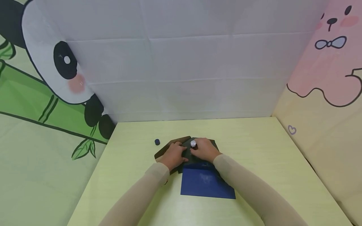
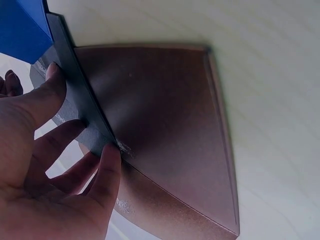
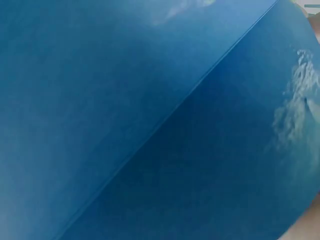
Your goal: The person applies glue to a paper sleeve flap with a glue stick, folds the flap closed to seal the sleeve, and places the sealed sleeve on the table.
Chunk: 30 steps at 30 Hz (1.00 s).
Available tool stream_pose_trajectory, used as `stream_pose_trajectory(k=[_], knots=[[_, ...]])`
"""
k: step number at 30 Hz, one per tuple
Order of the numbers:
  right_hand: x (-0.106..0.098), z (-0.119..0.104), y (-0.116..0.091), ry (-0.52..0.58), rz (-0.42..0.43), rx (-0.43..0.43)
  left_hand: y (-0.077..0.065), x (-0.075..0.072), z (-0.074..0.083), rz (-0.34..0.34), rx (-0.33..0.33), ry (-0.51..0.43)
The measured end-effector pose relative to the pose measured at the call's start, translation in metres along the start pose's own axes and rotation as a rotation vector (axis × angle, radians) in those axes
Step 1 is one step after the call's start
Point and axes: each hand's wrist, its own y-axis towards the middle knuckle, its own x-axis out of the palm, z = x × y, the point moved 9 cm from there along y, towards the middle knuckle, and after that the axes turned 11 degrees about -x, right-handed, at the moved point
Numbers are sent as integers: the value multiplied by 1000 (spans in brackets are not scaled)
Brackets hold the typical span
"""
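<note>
Gluestick (image 1: pixel 193 143), white end | right hand (image 1: pixel 205 150) grips it | left hand (image 1: pixel 173 155) spread on black paper (image 1: pixel 189 154)

- The left envelope (image 2: pixel 165 110) lies on the tabletop (image 1: pixel 268 150), its right part under the middle envelope (image 1: pixel 189 153).
- The front envelope (image 1: pixel 207 185) lies nearest the person, meeting the middle one's near side.
- Of the two hands, the left hand (image 1: pixel 173 155) rests where the left and middle envelopes overlap; the right hand (image 1: pixel 205 150), to its right, holds a glue stick (image 1: pixel 193 144) over the middle one.
- The cap (image 1: pixel 157 142) sits apart, behind and left of the envelopes.
- Behind the tabletop stands a backdrop (image 1: pixel 183 62).
</note>
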Motion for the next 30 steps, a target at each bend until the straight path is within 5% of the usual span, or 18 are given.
stream_pose_trajectory(k=[9, 30], knots=[[2, 5, -2, -31, -66, 45, 1, 1, 6, 8, 12, -8], [-20, 37, -17, -59, -21, 90, 7, 7, 7, 6, -9, -7]])
